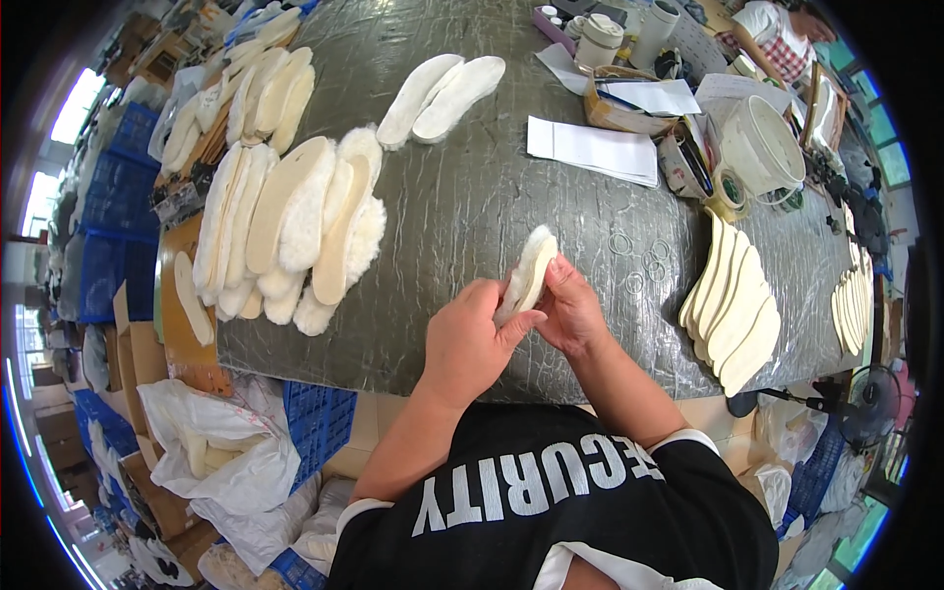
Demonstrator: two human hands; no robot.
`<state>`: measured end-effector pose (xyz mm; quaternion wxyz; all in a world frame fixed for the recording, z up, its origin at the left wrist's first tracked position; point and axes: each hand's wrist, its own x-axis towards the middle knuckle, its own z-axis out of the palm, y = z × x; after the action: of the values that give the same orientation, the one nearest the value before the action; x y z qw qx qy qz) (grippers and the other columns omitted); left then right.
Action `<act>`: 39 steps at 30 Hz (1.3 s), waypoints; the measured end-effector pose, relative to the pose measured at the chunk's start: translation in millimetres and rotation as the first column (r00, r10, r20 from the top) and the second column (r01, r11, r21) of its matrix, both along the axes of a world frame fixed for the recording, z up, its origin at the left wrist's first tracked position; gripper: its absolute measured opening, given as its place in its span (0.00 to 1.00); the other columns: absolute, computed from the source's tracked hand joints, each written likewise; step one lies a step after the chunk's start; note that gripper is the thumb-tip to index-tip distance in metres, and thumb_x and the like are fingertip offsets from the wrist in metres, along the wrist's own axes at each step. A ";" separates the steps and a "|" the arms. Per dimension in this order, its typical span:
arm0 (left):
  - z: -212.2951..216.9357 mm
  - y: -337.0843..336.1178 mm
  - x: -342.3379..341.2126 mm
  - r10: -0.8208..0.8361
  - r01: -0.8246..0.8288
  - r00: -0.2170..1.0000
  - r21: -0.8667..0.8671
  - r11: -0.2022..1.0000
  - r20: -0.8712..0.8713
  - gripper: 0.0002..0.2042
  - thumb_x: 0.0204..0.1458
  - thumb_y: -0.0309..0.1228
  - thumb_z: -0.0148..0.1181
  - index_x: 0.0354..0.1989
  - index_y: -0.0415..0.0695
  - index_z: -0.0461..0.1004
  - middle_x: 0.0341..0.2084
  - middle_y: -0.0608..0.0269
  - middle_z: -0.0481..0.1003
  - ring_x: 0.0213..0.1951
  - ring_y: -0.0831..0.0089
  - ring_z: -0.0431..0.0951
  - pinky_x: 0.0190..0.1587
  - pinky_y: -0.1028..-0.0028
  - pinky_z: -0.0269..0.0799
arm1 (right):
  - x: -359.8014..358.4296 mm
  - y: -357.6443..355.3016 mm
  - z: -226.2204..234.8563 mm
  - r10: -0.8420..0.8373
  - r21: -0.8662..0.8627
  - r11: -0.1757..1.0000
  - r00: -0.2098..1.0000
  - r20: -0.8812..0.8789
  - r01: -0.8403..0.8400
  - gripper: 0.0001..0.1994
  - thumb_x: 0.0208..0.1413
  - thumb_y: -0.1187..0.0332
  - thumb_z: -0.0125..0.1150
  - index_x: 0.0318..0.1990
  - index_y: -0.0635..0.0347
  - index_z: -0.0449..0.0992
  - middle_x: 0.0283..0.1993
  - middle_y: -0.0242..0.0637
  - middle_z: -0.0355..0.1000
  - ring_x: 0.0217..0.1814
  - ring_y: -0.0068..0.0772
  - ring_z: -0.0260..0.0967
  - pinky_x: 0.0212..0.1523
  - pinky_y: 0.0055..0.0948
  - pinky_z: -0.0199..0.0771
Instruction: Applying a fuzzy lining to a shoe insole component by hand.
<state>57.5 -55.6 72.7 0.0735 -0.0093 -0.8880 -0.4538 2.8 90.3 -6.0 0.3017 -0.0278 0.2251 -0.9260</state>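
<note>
Above the near part of the table, a cream fleece insole [536, 267] stands edge-on between my hands, fluffy white on its left side. Whether it is one insole or a pair pressed together, I cannot tell. My left hand [467, 339] grips its lower left side, fingers partly hidden behind the fleece. On the other side my right hand [573, 310] is closed round it, thumb along the edge. Several thin rubber bands [654, 265] lie just right of my hands. Two white insoles [460, 98] rest side by side farther back.
Heaped fleece insoles [285, 211] cover the table's left side. Cream insole pieces [733, 305] lie fanned at the right. White paper sheets [592, 150], a white bucket [762, 147] and a cardboard box [629, 116] occupy the back right. Another person [772, 44] sits beyond.
</note>
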 end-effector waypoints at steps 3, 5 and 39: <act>-1.2 1.2 -1.5 -0.004 0.004 1.000 -0.070 0.998 0.000 0.18 0.48 0.37 0.65 0.20 0.39 0.64 0.20 0.54 0.67 0.23 0.52 0.70 0.24 0.61 0.64 | 3.9 -3.1 0.4 -0.004 -0.012 1.000 1.000 0.008 0.004 0.17 0.63 0.60 0.50 0.55 0.58 0.66 0.51 0.36 0.71 0.53 0.33 0.69 0.56 0.38 0.69; -3.4 0.1 -1.8 -0.032 0.028 0.998 -0.067 0.997 -0.061 0.19 0.48 0.38 0.65 0.20 0.40 0.62 0.20 0.54 0.67 0.22 0.52 0.69 0.23 0.62 0.64 | 6.4 -4.4 -0.6 -0.013 -0.010 1.000 1.000 0.006 0.013 0.17 0.64 0.60 0.49 0.55 0.58 0.65 0.51 0.35 0.71 0.53 0.32 0.69 0.56 0.37 0.68; -17.5 -9.0 6.0 -0.168 -0.090 0.912 0.585 0.806 0.373 0.07 0.57 0.29 0.57 0.28 0.40 0.73 0.22 0.71 0.71 0.24 0.85 0.67 0.27 0.82 0.62 | -21.8 -21.7 11.7 -0.068 0.279 0.959 0.997 0.046 0.053 0.18 0.65 0.59 0.46 0.58 0.54 0.59 0.45 0.39 0.69 0.42 0.31 0.69 0.42 0.34 0.75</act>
<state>63.5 -64.6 55.2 -0.1234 0.0901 -0.6974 -0.7002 -19.1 68.6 5.7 0.2802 0.0472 0.3450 -0.8946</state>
